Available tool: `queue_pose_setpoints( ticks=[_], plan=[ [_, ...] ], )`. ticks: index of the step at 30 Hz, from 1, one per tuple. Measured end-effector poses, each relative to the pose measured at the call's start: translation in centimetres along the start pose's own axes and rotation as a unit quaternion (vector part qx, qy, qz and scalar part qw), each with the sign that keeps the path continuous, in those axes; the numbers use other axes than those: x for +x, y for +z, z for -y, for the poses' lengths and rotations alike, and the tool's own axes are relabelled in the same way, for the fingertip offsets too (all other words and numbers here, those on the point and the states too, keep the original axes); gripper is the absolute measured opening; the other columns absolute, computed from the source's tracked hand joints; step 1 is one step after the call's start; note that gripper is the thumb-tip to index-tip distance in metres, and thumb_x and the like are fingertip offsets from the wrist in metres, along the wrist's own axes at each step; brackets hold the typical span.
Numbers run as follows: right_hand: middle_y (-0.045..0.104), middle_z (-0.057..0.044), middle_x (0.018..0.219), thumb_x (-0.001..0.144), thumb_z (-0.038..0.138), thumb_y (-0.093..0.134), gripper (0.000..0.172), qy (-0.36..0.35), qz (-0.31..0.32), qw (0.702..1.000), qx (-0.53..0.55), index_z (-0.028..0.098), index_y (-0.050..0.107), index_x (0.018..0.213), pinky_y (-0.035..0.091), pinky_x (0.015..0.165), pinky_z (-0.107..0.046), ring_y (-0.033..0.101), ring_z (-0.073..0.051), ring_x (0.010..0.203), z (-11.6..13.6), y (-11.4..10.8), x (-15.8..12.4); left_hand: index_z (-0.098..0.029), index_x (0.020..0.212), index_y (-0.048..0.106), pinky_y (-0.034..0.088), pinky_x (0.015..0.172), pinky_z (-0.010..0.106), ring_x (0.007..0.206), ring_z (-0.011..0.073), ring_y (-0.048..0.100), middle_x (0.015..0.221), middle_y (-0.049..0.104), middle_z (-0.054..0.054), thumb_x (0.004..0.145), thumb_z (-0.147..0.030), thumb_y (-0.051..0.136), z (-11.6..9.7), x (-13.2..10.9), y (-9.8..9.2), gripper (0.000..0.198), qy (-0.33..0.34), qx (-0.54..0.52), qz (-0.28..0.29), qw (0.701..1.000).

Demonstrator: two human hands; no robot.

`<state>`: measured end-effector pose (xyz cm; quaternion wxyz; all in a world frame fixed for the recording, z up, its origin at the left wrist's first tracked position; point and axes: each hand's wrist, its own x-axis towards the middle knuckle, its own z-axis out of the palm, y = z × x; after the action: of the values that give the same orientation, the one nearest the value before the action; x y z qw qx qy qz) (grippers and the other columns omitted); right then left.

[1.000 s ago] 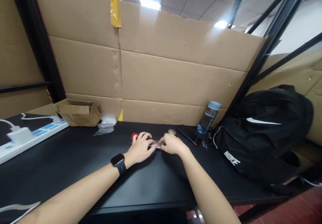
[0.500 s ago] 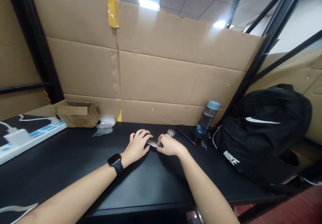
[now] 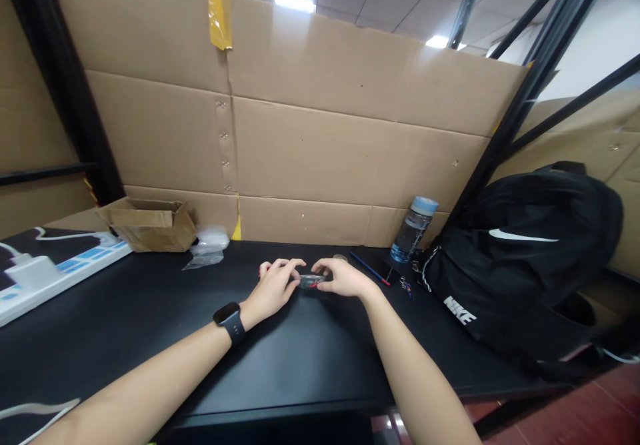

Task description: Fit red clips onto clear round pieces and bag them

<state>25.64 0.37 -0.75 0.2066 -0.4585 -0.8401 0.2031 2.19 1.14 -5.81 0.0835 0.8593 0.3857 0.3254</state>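
Observation:
Above the black tabletop, a small clear, shiny packet [image 3: 311, 281] with something dark and red in it sits between my two hands. What is inside is too small to make out. My left hand [image 3: 273, 288], with a dark watch on the wrist, pinches its left end between thumb and fingers. A spot of red shows by that hand's outer fingers. On the right end, the thumb and fingertips of my right hand [image 3: 340, 278] are closed. Behind the right hand, a small roll of clear tape [image 3: 340, 257] is mostly hidden.
An open cardboard box [image 3: 155, 228] and clear plastic bags [image 3: 207, 248] lie at the back left, near a white power strip [image 3: 80, 271]. To the right are a pen [image 3: 370, 268], a phone-like dark slab, small keys [image 3: 406, 287], a water bottle [image 3: 414, 230] and a black backpack [image 3: 525, 265].
The packet has turned flatter and more level between my hands, and its red part now shows. My right hand has lifted slightly and now covers most of the tape roll.

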Motion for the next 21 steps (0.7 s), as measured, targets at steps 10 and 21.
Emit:
queue_pose_setpoints(
  ticks=[10,21],
  plan=[
    [0.076,-0.001,0.079,0.071,0.007,0.07,0.028,0.026,-0.034,0.999,0.029,0.019,0.074,0.096,0.045,0.065,-0.022,0.064,-0.013,0.064,-0.39,0.23,0.16,-0.033,0.127,0.052,0.026,0.089,0.038,0.115,0.0225,0.051,0.101,0.073,0.0,0.096,-0.019,0.053,-0.16,-0.06,-0.02,0.034,0.002,-0.001,-0.001,1.0],
    [0.072,0.002,0.069,0.071,0.013,0.071,0.026,0.026,-0.012,0.997,0.073,0.019,0.074,0.096,0.044,0.059,-0.02,0.063,-0.013,0.06,-0.09,0.31,0.1,-0.03,0.129,0.049,0.027,0.09,0.04,0.111,0.0243,0.051,0.099,0.072,0.002,0.094,-0.023,0.054,-0.21,-0.05,-0.05,0.037,-0.016,0.006,-0.008,1.0]
  ],
)
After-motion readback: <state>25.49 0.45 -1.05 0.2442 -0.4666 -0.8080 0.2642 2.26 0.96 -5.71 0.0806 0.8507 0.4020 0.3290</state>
